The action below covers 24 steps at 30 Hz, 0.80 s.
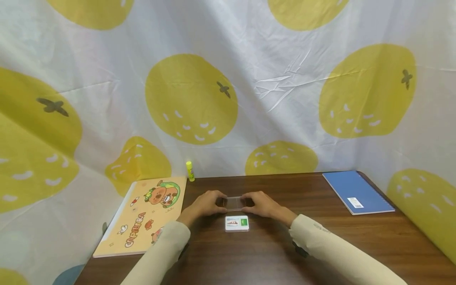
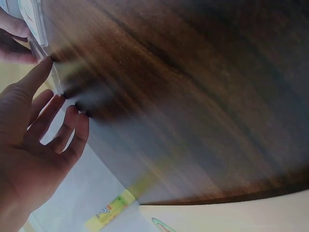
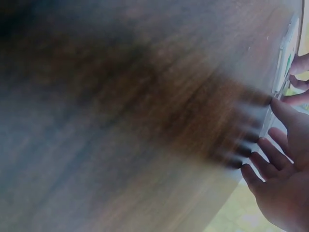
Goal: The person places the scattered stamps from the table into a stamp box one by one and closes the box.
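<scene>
A clear, flat plastic box lid point(image 1: 234, 203) lies at the middle of the brown table. My left hand point(image 1: 209, 202) holds its left end between thumb and fingers, and my right hand point(image 1: 263, 203) holds the right end the same way. Just in front of the lid, nearer to me, sits a clear plastic case point(image 1: 236, 228) with a white printed card showing on top, part of it green. In the left wrist view the thumb and fingertips meet the lid's edge point(image 2: 57, 79). From the right wrist, the fingertips show down at the tabletop beside the lid.
A yellow cartoon capybara pad point(image 1: 142, 213) lies at the left of the table point(image 1: 270, 253). At the back edge stands a yellow glue stick point(image 1: 190, 171). A blue spiral notebook point(image 1: 356, 190) lies at the back right. Behind hangs a white curtain point(image 1: 274, 107) with yellow fruit prints.
</scene>
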Each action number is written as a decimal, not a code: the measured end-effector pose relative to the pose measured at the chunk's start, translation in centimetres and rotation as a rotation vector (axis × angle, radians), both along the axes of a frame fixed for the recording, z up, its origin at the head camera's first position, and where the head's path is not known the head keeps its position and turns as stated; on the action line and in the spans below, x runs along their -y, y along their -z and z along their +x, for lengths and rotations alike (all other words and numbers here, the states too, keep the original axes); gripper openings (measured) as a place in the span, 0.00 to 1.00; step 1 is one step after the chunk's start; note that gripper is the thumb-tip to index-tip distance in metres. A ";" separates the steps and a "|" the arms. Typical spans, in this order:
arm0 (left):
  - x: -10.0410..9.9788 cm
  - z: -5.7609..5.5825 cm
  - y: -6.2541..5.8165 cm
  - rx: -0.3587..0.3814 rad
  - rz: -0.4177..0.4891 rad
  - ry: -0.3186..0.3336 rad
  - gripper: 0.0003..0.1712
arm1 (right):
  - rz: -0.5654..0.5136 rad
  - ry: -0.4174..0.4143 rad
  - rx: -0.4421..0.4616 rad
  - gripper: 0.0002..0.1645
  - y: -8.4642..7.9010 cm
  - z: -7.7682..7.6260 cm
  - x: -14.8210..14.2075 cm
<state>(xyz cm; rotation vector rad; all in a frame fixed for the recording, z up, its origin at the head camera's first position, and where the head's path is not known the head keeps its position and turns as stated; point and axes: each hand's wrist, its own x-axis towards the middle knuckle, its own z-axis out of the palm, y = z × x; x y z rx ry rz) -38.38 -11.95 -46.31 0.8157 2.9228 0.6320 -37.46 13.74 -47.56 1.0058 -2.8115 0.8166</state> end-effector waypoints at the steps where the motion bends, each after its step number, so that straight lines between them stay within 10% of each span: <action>1: 0.0 0.1 -0.1 -0.003 0.002 0.003 0.28 | -0.002 -0.003 -0.007 0.27 0.0 0.0 0.0; 24: 0.0 0.6 -1.3 -0.045 0.018 0.086 0.23 | -0.007 -0.022 -0.079 0.26 -1.2 0.7 -1.0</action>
